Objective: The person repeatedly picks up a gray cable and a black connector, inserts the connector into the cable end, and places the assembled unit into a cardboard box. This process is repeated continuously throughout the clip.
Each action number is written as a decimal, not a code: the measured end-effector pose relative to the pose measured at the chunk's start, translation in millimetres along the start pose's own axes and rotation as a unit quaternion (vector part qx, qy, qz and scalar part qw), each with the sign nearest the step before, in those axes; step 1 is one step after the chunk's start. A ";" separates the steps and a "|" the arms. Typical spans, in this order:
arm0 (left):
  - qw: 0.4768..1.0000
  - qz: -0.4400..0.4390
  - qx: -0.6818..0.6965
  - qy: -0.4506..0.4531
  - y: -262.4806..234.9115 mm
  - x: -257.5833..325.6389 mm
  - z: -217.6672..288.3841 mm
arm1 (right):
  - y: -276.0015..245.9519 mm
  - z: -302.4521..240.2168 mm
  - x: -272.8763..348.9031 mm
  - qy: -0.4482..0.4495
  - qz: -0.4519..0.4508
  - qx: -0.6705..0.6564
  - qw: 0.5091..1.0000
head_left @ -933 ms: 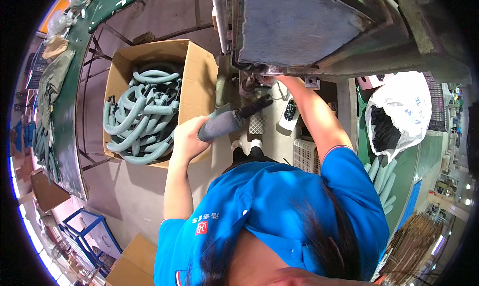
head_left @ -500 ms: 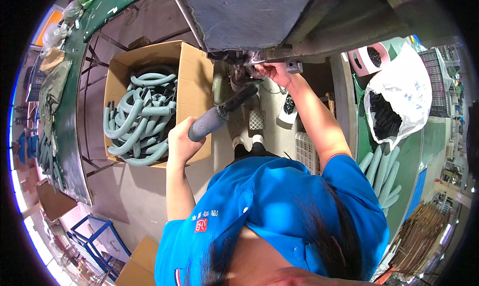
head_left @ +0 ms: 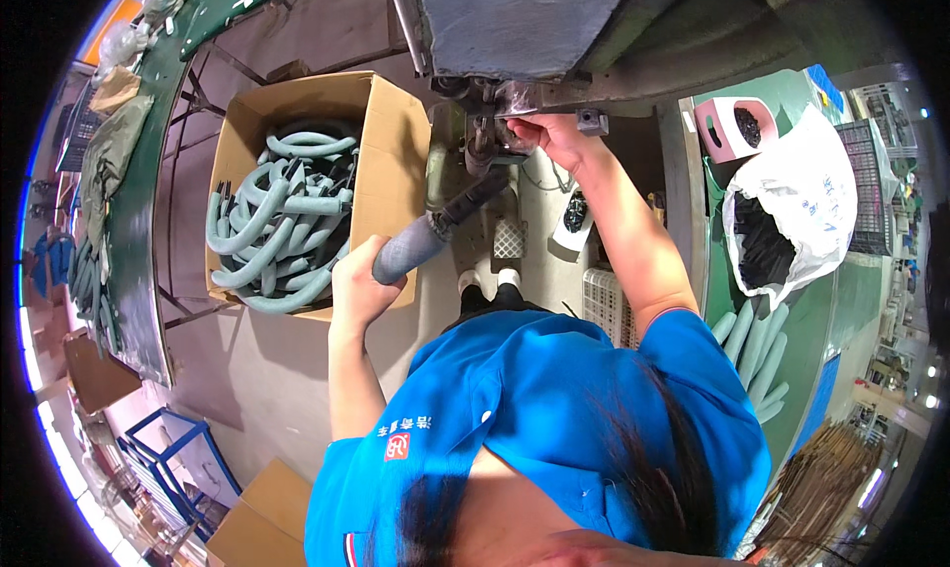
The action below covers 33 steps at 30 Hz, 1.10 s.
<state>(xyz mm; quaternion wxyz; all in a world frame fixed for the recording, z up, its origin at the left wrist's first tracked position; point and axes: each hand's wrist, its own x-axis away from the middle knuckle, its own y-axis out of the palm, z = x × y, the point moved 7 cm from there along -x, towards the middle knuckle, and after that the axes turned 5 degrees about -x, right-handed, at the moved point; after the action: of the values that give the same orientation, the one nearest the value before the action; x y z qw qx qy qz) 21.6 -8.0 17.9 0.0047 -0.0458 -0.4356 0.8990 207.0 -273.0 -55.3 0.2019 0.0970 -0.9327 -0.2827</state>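
My left hand [head_left: 366, 282] is wrapped round the lower end of a grey foam-covered tube [head_left: 408, 250]. The tube slants up and to the right. Its dark bare end [head_left: 472, 201] points toward the metal tooling [head_left: 483, 141] under a large grey machine [head_left: 505, 23]. My right hand [head_left: 556, 140] is raised to that tooling, with thumb and fingers drawn together beside the machine's metal block. What those fingers hold, if anything, is hidden.
An open cardboard box [head_left: 391, 156] full of curved grey-green foam tubes [head_left: 259, 236] stands at the left. On the green bench [head_left: 813, 369] at right lie a white sack [head_left: 816, 201], a pink container [head_left: 720, 122] and more foam tubes. A foot pedal [head_left: 509, 238] is below the machine.
The view has shifted slightly, so machine and box sit a little differently in it. My left hand still grips the foam-covered tube, and my right hand stays at the tooling, fingers a little more curled.
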 end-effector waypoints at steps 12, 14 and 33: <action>1.000 0.007 0.011 -0.006 1.5 5.5 -6.2 | 66.7 -8.7 29.9 0.067 -0.045 0.099 0.992; 1.000 0.006 0.006 0.003 0.4 0.0 -2.3 | 63.6 -0.1 23.0 0.063 -0.094 0.019 0.993; 0.970 0.127 -0.053 0.201 10.0 -105.5 17.8 | 36.9 -31.0 8.7 -0.297 0.075 0.565 0.766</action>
<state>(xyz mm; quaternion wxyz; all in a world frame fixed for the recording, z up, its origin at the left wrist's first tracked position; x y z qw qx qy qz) 125.5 -33.3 29.2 -0.0239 -0.2810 -0.4637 0.8399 210.1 -260.4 -8.1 -0.1559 0.0342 -0.9416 0.2965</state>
